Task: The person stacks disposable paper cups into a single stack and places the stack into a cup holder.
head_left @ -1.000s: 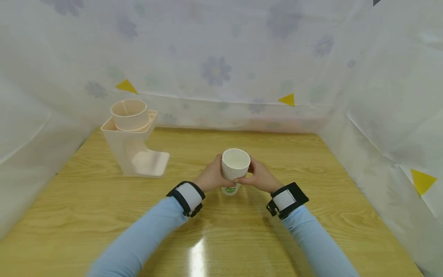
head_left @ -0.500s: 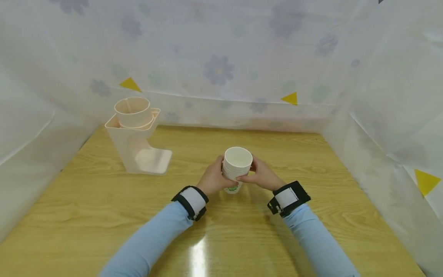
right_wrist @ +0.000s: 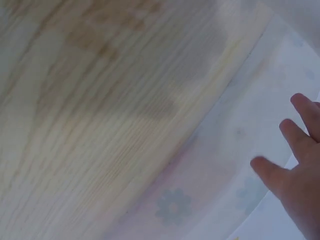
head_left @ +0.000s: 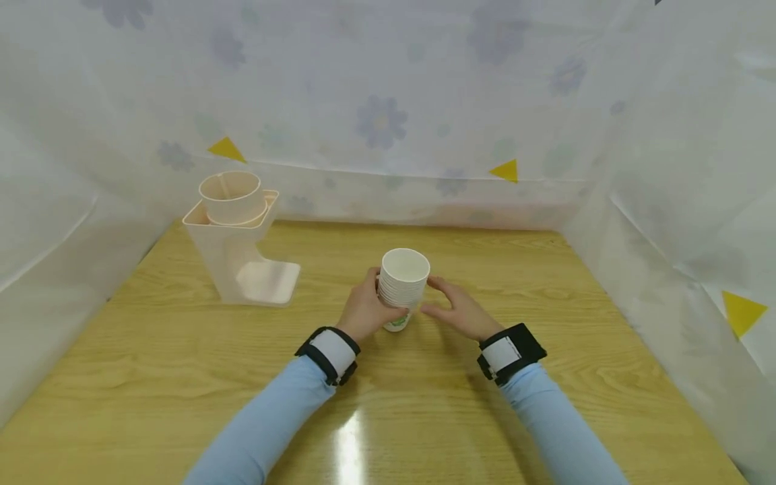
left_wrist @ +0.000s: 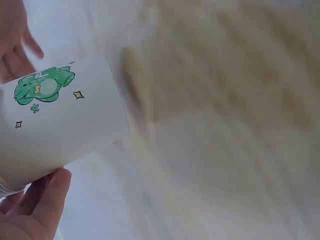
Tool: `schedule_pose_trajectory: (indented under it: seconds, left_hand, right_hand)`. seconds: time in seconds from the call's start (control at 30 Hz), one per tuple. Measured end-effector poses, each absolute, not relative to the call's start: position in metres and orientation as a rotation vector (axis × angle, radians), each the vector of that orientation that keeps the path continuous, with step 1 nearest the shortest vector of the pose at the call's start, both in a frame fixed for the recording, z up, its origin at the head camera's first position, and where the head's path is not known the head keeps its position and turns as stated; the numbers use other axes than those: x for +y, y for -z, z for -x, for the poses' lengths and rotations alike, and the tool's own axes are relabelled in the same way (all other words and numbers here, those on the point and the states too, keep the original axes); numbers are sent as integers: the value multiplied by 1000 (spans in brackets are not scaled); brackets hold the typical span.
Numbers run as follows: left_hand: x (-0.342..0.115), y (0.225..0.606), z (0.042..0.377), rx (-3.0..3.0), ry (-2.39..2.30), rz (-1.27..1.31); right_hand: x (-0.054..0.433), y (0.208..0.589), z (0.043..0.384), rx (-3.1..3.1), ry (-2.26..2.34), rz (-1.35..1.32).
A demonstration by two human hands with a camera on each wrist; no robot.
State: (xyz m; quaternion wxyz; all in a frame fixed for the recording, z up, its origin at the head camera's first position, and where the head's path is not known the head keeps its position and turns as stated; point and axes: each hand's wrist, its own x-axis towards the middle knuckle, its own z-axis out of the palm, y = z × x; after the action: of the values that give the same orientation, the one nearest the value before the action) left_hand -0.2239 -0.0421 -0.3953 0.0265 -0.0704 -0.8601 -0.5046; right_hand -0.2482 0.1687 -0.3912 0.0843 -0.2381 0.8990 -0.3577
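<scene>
A stack of white paper cups [head_left: 404,276] stands mouth up near the middle of the table in the head view. My left hand [head_left: 366,311] grips it from the left, thumb across the near side. In the left wrist view the lowest cup [left_wrist: 90,117] shows a green cartoon animal print, with my left thumb and fingers [left_wrist: 50,200] around the stack. To the right, my right hand [head_left: 462,314] is spread beside the cups, holding nothing; its fingers lie apart from the stack or very close to it. Extended fingers of the right hand [right_wrist: 300,170] appear in the right wrist view.
A pale cup dispenser [head_left: 233,249] with a round tube on top and a flat foot stands on the wooden table [head_left: 388,417] at the back left. White flower-printed sheeting [head_left: 388,87] walls the back and sides. Yellow triangles [head_left: 505,171] are stuck on it.
My right hand has let go of the cup stack and opened out to the right. My left hand still grips the stack, which has shifted slightly left and up.
</scene>
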Motion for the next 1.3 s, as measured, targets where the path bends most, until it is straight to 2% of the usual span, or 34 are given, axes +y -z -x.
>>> schedule_pose_trajectory:
  seconds: [0.63,1.0,1.3]
  left_hand:
    - [-103,335,209,-2351,1220,182]
    - [-140,268,199,-2211,1120,182]
    - [-177,213,205,-2196,1135,-51]
  right_hand:
    - [174,401,244,2763,989,757]
    - [175,397,241,2789,994,803]
    - [174,397,239,2802,984,833]
